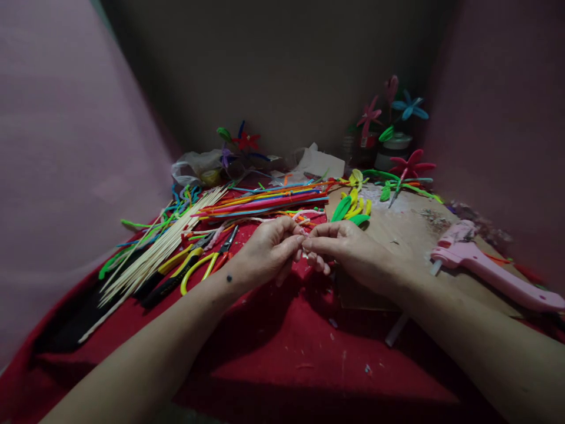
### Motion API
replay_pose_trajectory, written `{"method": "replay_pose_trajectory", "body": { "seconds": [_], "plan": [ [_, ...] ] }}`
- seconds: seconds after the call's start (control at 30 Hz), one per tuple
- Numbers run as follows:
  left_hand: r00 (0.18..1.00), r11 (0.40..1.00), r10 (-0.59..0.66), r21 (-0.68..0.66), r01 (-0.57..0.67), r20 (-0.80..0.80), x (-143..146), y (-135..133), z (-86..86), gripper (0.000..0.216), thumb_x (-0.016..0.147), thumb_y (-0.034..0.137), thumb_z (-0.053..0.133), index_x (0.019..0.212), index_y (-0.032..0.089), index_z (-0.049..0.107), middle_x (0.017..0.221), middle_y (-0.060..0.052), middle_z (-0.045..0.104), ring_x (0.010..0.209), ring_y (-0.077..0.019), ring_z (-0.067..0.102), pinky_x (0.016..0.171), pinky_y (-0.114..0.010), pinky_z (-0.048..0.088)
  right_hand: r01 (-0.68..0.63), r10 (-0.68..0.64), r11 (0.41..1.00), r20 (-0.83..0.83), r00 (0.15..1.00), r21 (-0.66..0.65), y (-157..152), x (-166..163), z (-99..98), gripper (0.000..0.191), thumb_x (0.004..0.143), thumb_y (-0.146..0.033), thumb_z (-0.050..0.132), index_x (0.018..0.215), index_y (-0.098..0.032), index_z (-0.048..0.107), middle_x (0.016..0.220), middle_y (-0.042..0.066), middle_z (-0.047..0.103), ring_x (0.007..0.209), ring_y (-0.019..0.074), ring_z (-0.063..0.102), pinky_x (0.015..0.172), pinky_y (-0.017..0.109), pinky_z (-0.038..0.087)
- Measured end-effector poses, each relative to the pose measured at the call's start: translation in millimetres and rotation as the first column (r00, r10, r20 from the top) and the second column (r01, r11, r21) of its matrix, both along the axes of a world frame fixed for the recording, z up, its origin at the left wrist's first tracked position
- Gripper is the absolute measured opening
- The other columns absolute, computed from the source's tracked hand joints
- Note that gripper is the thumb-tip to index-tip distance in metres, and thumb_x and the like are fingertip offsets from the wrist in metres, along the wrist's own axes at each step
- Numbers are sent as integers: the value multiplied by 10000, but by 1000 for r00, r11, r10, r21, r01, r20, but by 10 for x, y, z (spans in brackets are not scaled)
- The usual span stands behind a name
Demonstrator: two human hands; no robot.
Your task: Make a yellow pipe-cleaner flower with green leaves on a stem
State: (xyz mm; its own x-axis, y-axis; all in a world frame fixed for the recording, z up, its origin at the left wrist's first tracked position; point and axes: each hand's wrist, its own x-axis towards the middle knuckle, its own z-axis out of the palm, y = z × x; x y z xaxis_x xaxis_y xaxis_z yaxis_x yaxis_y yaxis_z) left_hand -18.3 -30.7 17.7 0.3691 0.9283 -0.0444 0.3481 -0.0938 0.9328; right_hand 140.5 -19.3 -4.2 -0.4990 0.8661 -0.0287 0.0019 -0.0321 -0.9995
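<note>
Fingers (289, 240) of the left hand (277, 248) and the right hand (353, 250) meet tip to tip in the middle of the head view, pinching a small pink piece (304, 232) between them; most of it is hidden by the fingertips, so its shape cannot be told. Both hands are above a red cloth (273, 347), with the piece just in front of a row of multicoloured fuzzy stems (269, 201). Beyond the right hand, green leaf shapes (341, 208) and yellow curled pieces (354, 204) lie at the near left part of a cardboard sheet (397, 229). A pink glue gun (498, 268) rests on the right of that sheet, and a pale glue stick (397, 330) shows below the right forearm. Left of the left hand are scissors (200, 271) with yellow and red handles, black-and-yellow pliers (176, 272) and a sheaf of wooden sticks (163, 253) lying aslant. At the back stand a blue flower (410, 108) and a red flower (247, 141), with white paper (322, 163) and a clear plastic bag (194, 165) between the side panels.
</note>
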Motion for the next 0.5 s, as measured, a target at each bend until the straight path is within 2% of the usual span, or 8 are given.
{"method": "replay_pose_trajectory", "body": {
  "seconds": [0.13, 0.33, 0.5],
  "plan": [
    [1000, 1000, 2, 12, -1, -9, -6, -19, 13, 103, 844, 174, 439, 743, 165, 423, 473, 94, 488, 257, -29, 407, 277, -125, 266, -21, 20, 1000, 17, 1000, 14, 14, 1, -27, 271, 694, -389, 673, 642, -140, 581, 557, -19, 542, 447, 62, 457, 442, 210, 350],
    [1000, 1000, -27, 6, 26, 12, -17, -22, 10, 112, 843, 165, 445, 732, 158, 429, 451, 86, 499, 257, -29, 416, 285, -116, 267, -21, 16, 999, 100, 995, 49, 44, -13, -51, 240, 691, -346, 682, 628, -147, 564, 531, -20, 539, 452, 66, 471, 450, 205, 363],
    [997, 998, -45, -42, 47, 59, -26, -20, 14, 66, 806, 153, 486, 749, 151, 453, 515, 56, 557, 297, -51, 481, 296, -132, 353, -42, 32, 997, 125, 992, 72, 11, 0, -17, 219, 742, -340, 626, 658, -143, 579, 573, -11, 547, 480, 71, 483, 465, 203, 383]
  ]
}}
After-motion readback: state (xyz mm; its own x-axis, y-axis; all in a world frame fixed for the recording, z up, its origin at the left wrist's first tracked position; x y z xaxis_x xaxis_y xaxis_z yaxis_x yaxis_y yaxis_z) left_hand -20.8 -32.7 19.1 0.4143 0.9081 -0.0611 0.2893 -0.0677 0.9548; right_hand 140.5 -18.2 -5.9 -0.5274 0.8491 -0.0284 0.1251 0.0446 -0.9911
